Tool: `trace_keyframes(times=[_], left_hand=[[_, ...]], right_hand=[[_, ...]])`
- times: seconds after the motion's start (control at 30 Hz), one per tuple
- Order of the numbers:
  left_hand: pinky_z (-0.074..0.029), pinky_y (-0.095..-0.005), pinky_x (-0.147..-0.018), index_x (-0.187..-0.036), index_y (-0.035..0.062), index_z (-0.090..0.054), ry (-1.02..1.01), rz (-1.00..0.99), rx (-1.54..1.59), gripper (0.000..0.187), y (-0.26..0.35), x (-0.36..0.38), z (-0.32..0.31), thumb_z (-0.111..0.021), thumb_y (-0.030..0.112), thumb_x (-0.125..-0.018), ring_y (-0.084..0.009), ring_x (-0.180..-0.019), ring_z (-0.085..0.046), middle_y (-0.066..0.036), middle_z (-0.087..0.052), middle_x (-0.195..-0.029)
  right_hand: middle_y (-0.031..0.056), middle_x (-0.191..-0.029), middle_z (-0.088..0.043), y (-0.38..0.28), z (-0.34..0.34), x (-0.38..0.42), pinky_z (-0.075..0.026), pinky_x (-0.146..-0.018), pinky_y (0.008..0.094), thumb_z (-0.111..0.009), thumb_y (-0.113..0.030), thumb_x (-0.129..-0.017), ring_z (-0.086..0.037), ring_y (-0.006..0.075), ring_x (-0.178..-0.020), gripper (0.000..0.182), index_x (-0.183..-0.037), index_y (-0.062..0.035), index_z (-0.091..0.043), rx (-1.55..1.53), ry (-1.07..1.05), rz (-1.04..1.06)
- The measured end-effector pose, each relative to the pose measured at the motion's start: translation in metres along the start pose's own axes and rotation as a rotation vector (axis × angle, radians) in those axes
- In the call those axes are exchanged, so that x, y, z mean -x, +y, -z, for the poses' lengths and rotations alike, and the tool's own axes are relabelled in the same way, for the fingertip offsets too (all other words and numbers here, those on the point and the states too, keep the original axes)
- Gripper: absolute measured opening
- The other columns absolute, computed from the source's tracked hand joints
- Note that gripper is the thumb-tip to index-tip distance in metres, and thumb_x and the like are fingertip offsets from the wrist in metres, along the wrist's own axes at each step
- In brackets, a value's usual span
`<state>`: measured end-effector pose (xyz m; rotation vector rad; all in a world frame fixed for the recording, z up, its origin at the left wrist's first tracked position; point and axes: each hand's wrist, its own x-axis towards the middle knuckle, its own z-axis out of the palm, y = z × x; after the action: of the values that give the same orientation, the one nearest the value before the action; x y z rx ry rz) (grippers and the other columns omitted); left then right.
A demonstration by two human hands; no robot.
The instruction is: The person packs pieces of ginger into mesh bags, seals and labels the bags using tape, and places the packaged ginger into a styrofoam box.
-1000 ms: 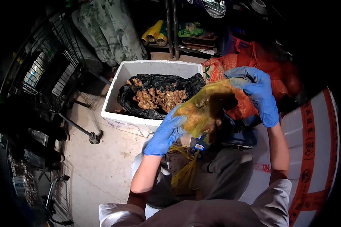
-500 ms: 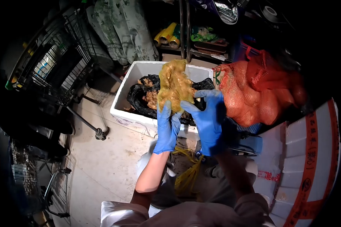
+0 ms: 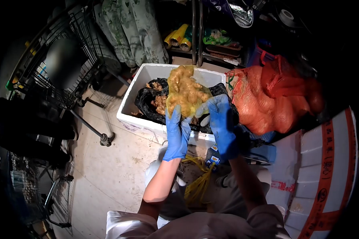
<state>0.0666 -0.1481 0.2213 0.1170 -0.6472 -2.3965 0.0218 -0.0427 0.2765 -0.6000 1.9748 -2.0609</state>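
A yellow mesh bag [image 3: 184, 89] full of ginger-like lumps is held up above a white foam box [image 3: 125, 115]. My left hand [image 3: 177, 133], in a blue glove, grips the bag's lower left part. My right hand [image 3: 221, 127], also gloved in blue, pinches the mesh at the bag's lower right edge. Inside the box lies a black plastic bag [image 3: 145, 97] with more brown lumps [image 3: 159, 102] in it. Yellow netting [image 3: 199, 183] lies on the floor between the person's legs.
Red mesh sacks [image 3: 263, 95] of round items lie right of the box. A metal cart [image 3: 83, 51] stands at the left, near a person's dark-clothed legs. Foam boxes with red tape [image 3: 326, 171] are at the lower right. Yellow rolls [image 3: 179, 36] sit on a shelf behind.
My right hand's fingers have closed on the mesh and drawn its edge out to the right. The bag is spread wider. A blurred round shape now shows over the cart.
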Motion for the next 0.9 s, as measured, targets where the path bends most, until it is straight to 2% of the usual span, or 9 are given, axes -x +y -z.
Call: trace_keyframes(times=[0.17, 0.3, 0.4, 0.47, 0.53, 0.6, 0.63, 0.67, 0.9], left_hand=[[-0.044, -0.0347, -0.084, -0.115, 0.0030, -0.037, -0.001, 0.152, 0.197, 0.040, 0.004, -0.002, 0.015, -0.052, 0.010, -0.080, -0.0210, -0.101, -0.048, -0.011, -0.046, -0.112], [-0.045, -0.0390, -0.083, -0.116, 0.0003, -0.034, -0.097, 0.255, 0.216, 0.041, -0.001, 0.002, 0.016, -0.051, 0.006, -0.079, -0.0238, -0.101, -0.048, -0.014, -0.045, -0.112], [-0.046, -0.0400, -0.082, -0.117, 0.0017, -0.033, -0.159, 0.232, 0.133, 0.041, 0.004, 0.006, -0.004, -0.049, 0.004, -0.080, -0.0236, -0.100, -0.049, -0.014, -0.046, -0.110], [-0.047, -0.0401, -0.080, -0.117, 0.0056, -0.032, -0.153, 0.301, 0.124, 0.043, 0.004, 0.009, -0.008, -0.049, 0.001, -0.079, -0.0229, -0.098, -0.051, -0.013, -0.047, -0.108], [-0.053, -0.0226, -0.061, -0.121, 0.0069, -0.029, -0.119, 0.310, 0.024, 0.047, 0.006, 0.014, -0.011, -0.048, -0.001, -0.078, -0.0147, -0.078, -0.059, -0.012, -0.051, -0.102], [-0.041, -0.0150, -0.047, -0.120, 0.0084, -0.031, -0.087, 0.373, -0.030, 0.046, 0.008, 0.019, -0.011, -0.047, -0.002, -0.078, -0.0075, -0.068, -0.057, -0.007, -0.054, -0.097], [-0.035, -0.0113, -0.040, -0.120, 0.0092, -0.032, -0.071, 0.405, -0.055, 0.046, 0.008, 0.021, -0.011, -0.047, -0.002, -0.078, -0.0039, -0.063, -0.056, -0.005, -0.056, -0.094], [-0.034, -0.0109, -0.040, -0.120, 0.0096, -0.031, -0.315, 0.033, -0.413, 0.046, -0.001, 0.020, 0.003, -0.048, -0.001, -0.078, -0.0027, -0.062, -0.055, -0.004, -0.056, -0.093], [-0.045, -0.0156, -0.055, -0.125, 0.0106, -0.026, -0.095, 0.586, -0.067, 0.055, 0.007, 0.019, -0.023, -0.053, 0.003, -0.078, -0.0066, -0.074, -0.054, -0.005, -0.053, -0.093]], right_hand=[[0.0071, -0.073, -0.058, 0.024, 0.013, -0.009, -0.042, -0.065, 0.0227, -0.062, -0.014, -0.073, -0.053, 0.0098, -0.066, 0.020, -0.080, -0.0008, -0.048, -0.143, -0.247, 0.010], [0.0005, -0.072, -0.055, -0.002, 0.044, 0.000, -0.042, -0.066, 0.0234, -0.064, -0.017, -0.068, -0.051, 0.0107, -0.064, 0.025, -0.085, -0.0003, -0.057, 0.386, -0.478, -0.270], [0.0017, -0.073, -0.056, 0.017, 0.072, 0.019, -0.042, -0.070, 0.0246, -0.063, -0.016, -0.069, -0.052, 0.0115, -0.070, 0.028, -0.094, -0.0026, -0.056, 0.400, -0.266, 0.274], [0.0026, -0.079, -0.056, 0.022, 0.104, 0.033, -0.042, -0.072, 0.0265, -0.060, -0.014, -0.072, -0.053, 0.0129, -0.074, 0.031, -0.101, -0.0043, -0.053, 0.753, -0.426, 0.319], [0.0070, -0.084, -0.055, 0.013, 0.103, 0.037, -0.041, -0.071, 0.0320, -0.059, -0.011, -0.069, -0.052, 0.0212, -0.078, 0.030, -0.098, -0.0065, -0.053, 0.825, -0.399, 0.387], [0.0113, -0.089, -0.054, 0.008, 0.104, 0.036, -0.040, -0.070, 0.0376, -0.058, -0.008, -0.067, -0.052, 0.0296, -0.082, 0.029, -0.095, -0.0087, -0.053, 0.877, -0.367, 0.397], [0.0122, -0.083, -0.053, -0.037, 0.085, 0.036, -0.039, -0.064, 0.0382, -0.059, -0.011, -0.067, -0.051, 0.0306, -0.075, 0.020, -0.086, -0.0065, -0.053, 1.190, -0.281, 0.818], [0.0101, -0.081, -0.052, -0.008, 0.109, 0.019, -0.039, -0.063, 0.0351, -0.058, -0.010, -0.069, -0.050, 0.0274, -0.072, 0.016, -0.084, -0.0063, -0.052, 1.225, -0.285, 0.916], [0.0078, -0.068, -0.053, 0.038, 0.169, -0.020, -0.035, -0.062, 0.0325, -0.054, -0.013, -0.073, -0.045, 0.0222, -0.066, 0.009, -0.075, -0.0042, -0.055, 0.839, -0.093, 0.562]])
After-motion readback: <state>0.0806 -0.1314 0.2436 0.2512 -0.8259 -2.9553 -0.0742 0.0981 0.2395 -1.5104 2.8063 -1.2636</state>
